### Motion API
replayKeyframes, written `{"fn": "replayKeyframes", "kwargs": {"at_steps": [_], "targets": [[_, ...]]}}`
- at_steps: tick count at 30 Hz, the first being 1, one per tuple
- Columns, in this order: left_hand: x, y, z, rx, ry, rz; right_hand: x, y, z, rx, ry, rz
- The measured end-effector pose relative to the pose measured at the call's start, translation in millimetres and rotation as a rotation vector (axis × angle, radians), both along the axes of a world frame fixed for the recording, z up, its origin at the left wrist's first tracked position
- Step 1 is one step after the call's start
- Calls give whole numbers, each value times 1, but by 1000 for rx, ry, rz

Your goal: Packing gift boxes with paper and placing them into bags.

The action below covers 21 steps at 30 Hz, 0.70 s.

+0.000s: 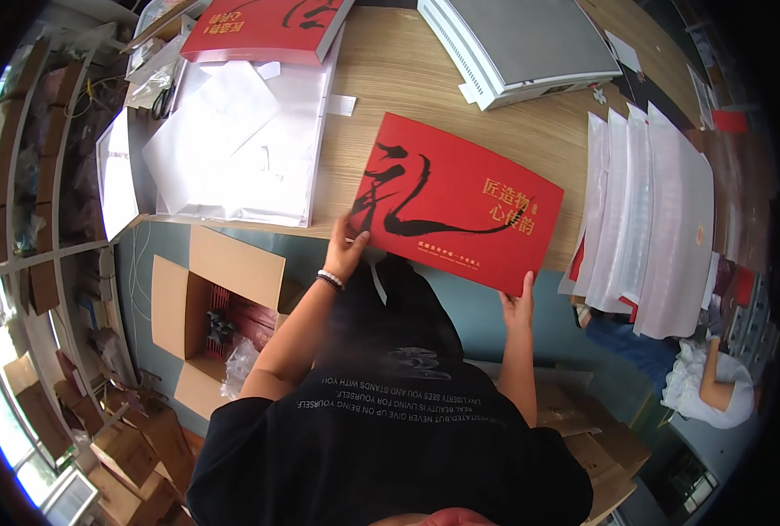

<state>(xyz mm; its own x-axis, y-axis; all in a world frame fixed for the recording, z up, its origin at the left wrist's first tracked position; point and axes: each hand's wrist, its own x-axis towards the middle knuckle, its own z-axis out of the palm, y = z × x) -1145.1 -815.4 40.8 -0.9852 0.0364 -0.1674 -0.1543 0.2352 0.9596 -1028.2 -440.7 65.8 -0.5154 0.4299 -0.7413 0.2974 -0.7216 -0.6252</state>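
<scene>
- Open cardboard box [210, 320] sits on the floor, lower left.
- Left hand [346, 248] grips the red folder's [460, 202] near-left corner.
- The folder lies flat on the wooden table [407, 70], overhanging its near edge.
- Right hand [520, 307] pinches its lower-right corner.
- Clear sleeves [648, 210] fan out at right.

— How many red boxes do you see? 
— I count two: one flat red box [456, 203] and a second red box [263, 28] at the far edge. 
— Cardboard? 
— One open carton [199, 326], and one white machine [521, 44].
</scene>
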Motion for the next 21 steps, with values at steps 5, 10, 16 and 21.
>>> {"fn": "replayKeyframes", "kwargs": {"at_steps": [5,10,16,21], "targets": [[-19,45,23,27,-128,-265,12,38,-23,160,73,-361],[-55,-6,55,5,-99,-388,15,-41,9,-376,-180,-46],[-123,-200,49,25,16,233,-172,-195,92,-307,226,1032],[-244,-340,35,16,108,363,-397,-306,64,205,312,728]]}}
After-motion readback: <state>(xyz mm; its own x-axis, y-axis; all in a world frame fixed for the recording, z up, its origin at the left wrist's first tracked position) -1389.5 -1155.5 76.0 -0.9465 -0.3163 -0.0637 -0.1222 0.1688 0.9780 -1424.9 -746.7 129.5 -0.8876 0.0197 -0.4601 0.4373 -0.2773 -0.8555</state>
